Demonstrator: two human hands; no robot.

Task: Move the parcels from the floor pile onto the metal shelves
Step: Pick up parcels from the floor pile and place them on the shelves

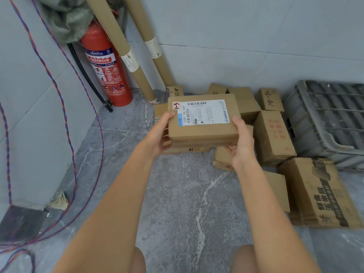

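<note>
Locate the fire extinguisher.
The fire extinguisher stands on the floor at upper left of the head view, in the wall corner, just left of two leaning cardboard tubes.

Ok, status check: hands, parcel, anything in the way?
Both hands, left and right, grip one labelled parcel, lifted above the floor pile. No shelves in view. Red-blue cable trails on floor, left.

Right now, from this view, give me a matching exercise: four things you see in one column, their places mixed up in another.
Things:
1. labelled parcel
2. fire extinguisher
3. grey crate
4. cardboard tubes

Places:
A. leaning against the wall
B. far right, on the floor
C. held between the left hand and right hand
D. standing in the corner

Pairs: 1-C, 2-D, 3-B, 4-A
</note>
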